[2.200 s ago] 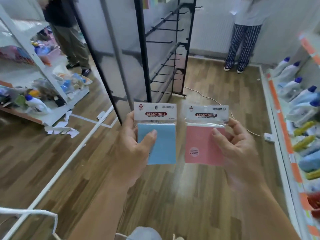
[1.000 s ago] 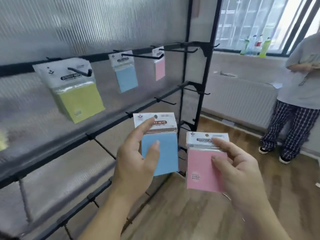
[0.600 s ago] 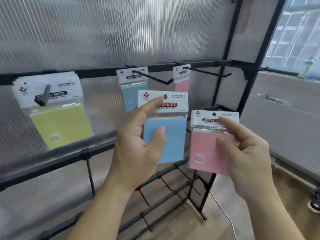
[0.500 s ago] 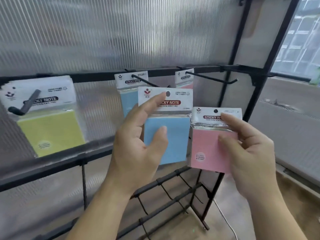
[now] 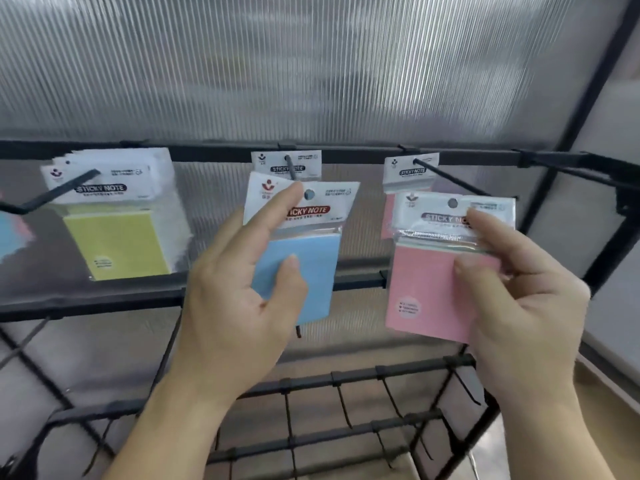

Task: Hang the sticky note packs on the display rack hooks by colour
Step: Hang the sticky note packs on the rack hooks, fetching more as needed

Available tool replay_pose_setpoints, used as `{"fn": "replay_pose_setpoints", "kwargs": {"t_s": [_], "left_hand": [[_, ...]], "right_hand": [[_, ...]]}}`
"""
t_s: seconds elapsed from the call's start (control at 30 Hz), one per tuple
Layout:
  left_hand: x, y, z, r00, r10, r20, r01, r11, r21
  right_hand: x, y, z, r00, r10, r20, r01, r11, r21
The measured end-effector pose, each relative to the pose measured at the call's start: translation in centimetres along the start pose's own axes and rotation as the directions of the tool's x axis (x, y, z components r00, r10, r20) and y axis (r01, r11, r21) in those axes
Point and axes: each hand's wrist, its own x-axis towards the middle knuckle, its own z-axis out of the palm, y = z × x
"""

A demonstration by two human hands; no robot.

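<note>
Now, left fingers [image 5: 273, 216] first: the index lies stretched up the header card and the thumb presses on the blue face, so the left hand [image 5: 239, 306] pinches the blue pack [image 5: 311, 265] upright. Its hole sits just beside the tip of the middle hook [image 5: 292, 169], not on it, and the pack overlaps the hanging blue pack [image 5: 287, 164] behind.

Over to the right fingers [image 5: 485, 220]: the index is on the header and the thumb on the pink face. The right hand [image 5: 519, 306] grips the pink pack [image 5: 426, 292], and its hole is just under the right hook [image 5: 450, 180]. The hanging pink pack [image 5: 410, 171] peeks out above and behind.

Further left, yellow packs [image 5: 117, 247] hang stacked on the left hook [image 5: 59, 195]. All three hooks jut from the rack [image 5: 207, 155] top bar, with more rails below and a ribbed panel [image 5: 311, 64] behind.
</note>
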Motion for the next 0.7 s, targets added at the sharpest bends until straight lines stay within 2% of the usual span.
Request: {"fn": "replay_pose_setpoints", "kwargs": {"t_s": [0.17,0.7], "left_hand": [[-0.7,0.2,0.8,0.989,-0.143,-0.035,0.142,0.990,-0.023],[-0.3,0.1,3.2,0.938,-0.335,-0.093,0.326,0.940,-0.095]], "right_hand": [[1.4,0.6,-1.5,0.999,-0.038,-0.025,0.039,0.999,0.034],[2.6,3.6,-3.9,0.999,0.024,-0.022,-0.022,0.997,0.071]]}}
